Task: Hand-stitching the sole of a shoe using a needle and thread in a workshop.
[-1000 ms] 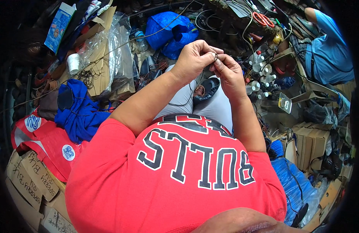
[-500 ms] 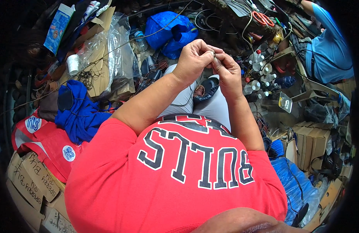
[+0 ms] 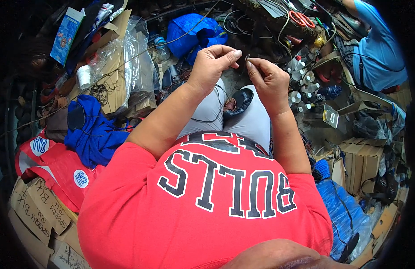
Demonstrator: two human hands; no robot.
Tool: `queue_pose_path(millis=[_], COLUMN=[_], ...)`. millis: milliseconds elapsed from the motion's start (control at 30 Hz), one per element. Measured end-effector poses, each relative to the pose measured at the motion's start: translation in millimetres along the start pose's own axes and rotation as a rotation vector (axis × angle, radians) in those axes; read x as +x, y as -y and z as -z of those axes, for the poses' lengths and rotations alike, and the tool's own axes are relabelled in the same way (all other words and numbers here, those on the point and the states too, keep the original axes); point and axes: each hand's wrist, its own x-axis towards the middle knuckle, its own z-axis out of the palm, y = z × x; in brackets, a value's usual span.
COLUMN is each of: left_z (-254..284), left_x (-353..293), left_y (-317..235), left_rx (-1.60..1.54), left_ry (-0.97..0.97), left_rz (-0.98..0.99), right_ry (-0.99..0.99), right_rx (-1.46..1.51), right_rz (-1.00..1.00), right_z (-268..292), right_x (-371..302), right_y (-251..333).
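Above my lap, my left hand (image 3: 212,65) is closed, thumb against the curled fingers; what it holds, if anything, is too small to name. A short gap to its right, my right hand (image 3: 271,83) pinches a tiny dark thing (image 3: 247,58) between thumb and forefinger; its kind cannot be made out. Below the hands, a dark shoe (image 3: 239,102) with a brownish inside rests between my grey-trousered legs (image 3: 256,119). A thin dark thread lies in a loop over the left trouser leg.
A blue bag (image 3: 189,33) lies ahead, with orange-handled scissors (image 3: 301,19) to its right. Several small bottles (image 3: 297,74) stand right of my right hand. A person in a blue shirt (image 3: 378,58) sits at far right. Cardboard (image 3: 115,76) and blue cloth (image 3: 93,130) lie left.
My hands were together with fingertips touching; now they are apart. The left has moved slightly left, the right slightly right and down. The shoe shows more fully.
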Motion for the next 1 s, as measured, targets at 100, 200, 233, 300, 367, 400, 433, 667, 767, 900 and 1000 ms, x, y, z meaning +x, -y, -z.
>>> queue_pose_path(millis=[100,200,233,300,367,400,433,667,767,900,1000], left_z=[-2.3,-3.3,-3.5,-4.2,-3.4,-3.2,-3.5,-5.0,-3.2,-4.6,0.9], left_x=[-1.2,-0.7,-1.0,-1.2,-0.4,-0.3,-0.8,-0.2,0.2,-1.4,1.5], left_y=[-1.9,-1.0,-1.4,-2.7,-1.6,-1.3,-1.7,-1.0,-0.7,-12.7,-18.1], left_rx=[0.01,-0.005,-0.005,0.014,0.014,0.013,0.014,0.026,0.041,0.028,0.182], left_ry=[0.022,0.043,0.042,0.05,0.052,0.055,0.055,0.035,0.057,0.09,0.229], left_rz=[0.001,-0.012,-0.012,-0.012,-0.016,-0.02,-0.02,-0.016,-0.027,0.0,-0.066], right_ry=[-0.002,0.008,0.013,0.017,0.034,0.034,0.035,0.031,0.094,0.229,0.314], right_rx=[-0.016,-0.023,-0.019,-0.016,0.003,0.003,0.071,0.198,0.261,0.575,0.784], right_rz=[0.007,0.01,0.016,0.021,0.009,0.008,-0.029,-0.109,-0.197,-0.38,-0.463], right_z=[-0.5,-0.4,-0.8,-1.0,-0.8,-1.5,-2.8,-5.2,-2.4,3.5,7.6], right_x=[-0.2,0.1,0.0,0.2,-0.1,-0.5,-1.0,-1.6,-1.2,0.3,0.3], right_y=[1.0,3.0,3.0,3.7,5.1,4.8,3.8,2.3,3.5,-3.7,-8.3])
